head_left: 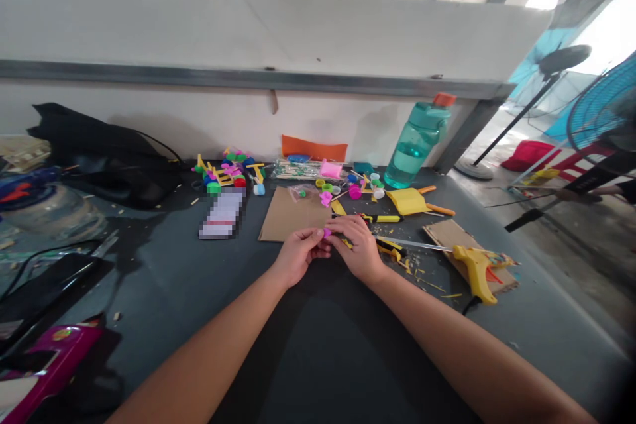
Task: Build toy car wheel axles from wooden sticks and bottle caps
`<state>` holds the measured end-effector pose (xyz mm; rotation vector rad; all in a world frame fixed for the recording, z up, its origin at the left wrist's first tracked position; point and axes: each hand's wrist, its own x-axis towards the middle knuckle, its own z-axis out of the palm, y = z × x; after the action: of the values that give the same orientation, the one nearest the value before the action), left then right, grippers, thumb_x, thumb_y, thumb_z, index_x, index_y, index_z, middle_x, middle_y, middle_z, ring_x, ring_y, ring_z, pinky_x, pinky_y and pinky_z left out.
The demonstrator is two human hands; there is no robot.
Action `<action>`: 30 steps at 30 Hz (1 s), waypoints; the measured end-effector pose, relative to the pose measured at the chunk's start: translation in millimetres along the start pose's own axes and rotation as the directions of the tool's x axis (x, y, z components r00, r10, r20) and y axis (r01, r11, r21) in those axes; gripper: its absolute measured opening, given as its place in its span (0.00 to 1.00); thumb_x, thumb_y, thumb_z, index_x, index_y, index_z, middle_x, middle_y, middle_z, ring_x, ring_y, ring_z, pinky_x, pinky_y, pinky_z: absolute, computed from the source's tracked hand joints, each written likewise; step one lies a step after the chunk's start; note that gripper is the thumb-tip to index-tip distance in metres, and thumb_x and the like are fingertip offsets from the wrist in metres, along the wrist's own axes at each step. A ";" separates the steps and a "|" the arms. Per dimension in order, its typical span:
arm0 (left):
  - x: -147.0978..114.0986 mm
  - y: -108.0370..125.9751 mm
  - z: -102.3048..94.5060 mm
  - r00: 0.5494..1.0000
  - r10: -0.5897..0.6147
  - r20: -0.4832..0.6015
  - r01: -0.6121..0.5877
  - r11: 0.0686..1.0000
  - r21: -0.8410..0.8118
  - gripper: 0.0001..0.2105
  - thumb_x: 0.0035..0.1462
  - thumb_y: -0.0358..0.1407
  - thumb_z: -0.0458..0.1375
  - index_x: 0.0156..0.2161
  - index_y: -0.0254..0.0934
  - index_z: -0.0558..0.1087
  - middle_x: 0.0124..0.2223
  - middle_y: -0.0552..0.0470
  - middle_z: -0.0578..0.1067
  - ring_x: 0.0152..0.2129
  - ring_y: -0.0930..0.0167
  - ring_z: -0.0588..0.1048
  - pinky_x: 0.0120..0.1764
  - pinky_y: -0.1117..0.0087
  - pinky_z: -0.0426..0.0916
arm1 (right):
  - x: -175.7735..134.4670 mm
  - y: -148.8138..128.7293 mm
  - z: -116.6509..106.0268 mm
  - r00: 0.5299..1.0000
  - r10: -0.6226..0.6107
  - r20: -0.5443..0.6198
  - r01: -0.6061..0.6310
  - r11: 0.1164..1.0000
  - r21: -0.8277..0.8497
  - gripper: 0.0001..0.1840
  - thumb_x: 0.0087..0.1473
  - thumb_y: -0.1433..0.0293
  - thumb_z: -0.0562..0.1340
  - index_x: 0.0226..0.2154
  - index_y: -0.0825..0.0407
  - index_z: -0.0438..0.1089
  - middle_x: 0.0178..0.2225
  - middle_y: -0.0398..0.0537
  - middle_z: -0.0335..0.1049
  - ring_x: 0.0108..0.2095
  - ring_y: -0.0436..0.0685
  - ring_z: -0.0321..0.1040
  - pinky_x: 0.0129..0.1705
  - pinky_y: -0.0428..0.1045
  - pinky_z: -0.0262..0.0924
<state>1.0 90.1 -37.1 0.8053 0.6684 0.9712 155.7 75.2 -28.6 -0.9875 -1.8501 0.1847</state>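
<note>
My left hand and my right hand meet over the near edge of a square of brown cardboard. Between their fingertips is a small bright pink piece, pinched from both sides. Its kind is too small to make out. Just beyond my fingers, another pink piece rests at the cardboard's edge. A yellow-handled cutter lies past my right hand, partly hidden by it. Beside my right wrist are yellow and black tools, also partly covered.
A yellow glue gun lies on a cardboard scrap at right. Coloured caps, a teal bottle and orange-handled scissors stand or lie behind. Leftward are a phone, small coloured models and a black bag.
</note>
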 end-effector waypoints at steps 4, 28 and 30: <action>0.9 -0.2 -0.3 1.000 -0.004 -0.019 0.003 1.000 -0.014 0.11 0.46 0.38 0.65 0.29 0.30 0.76 0.24 0.52 0.74 0.23 0.76 0.72 0.28 0.75 0.71 | 0.2 -0.4 -1.1 0.999 -0.029 0.025 0.028 1.000 0.006 0.12 0.57 0.74 0.56 0.42 0.48 0.71 0.41 0.49 0.74 0.45 0.57 0.66 0.49 0.57 0.61; -0.5 -2.6 3.5 1.000 0.004 0.015 -0.004 0.999 0.032 0.12 0.46 0.40 0.65 0.27 0.31 0.74 0.22 0.55 0.70 0.20 0.76 0.69 0.27 0.73 0.68 | -1.7 2.9 4.0 0.994 -0.048 0.100 0.048 0.999 0.004 0.14 0.57 0.70 0.57 0.46 0.48 0.69 0.42 0.49 0.74 0.44 0.58 0.66 0.49 0.58 0.61; -0.4 -2.3 3.4 1.000 0.001 -0.010 -0.001 1.000 0.014 0.11 0.44 0.39 0.66 0.29 0.32 0.74 0.22 0.55 0.70 0.20 0.77 0.69 0.27 0.74 0.67 | -2.1 1.6 3.6 0.992 -0.056 0.110 0.055 0.998 0.011 0.16 0.57 0.70 0.57 0.49 0.48 0.67 0.43 0.50 0.73 0.46 0.59 0.65 0.49 0.59 0.60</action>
<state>4.5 88.0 -37.2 0.8134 0.6845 0.9733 154.0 75.9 -32.7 -0.9350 -1.9734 0.2168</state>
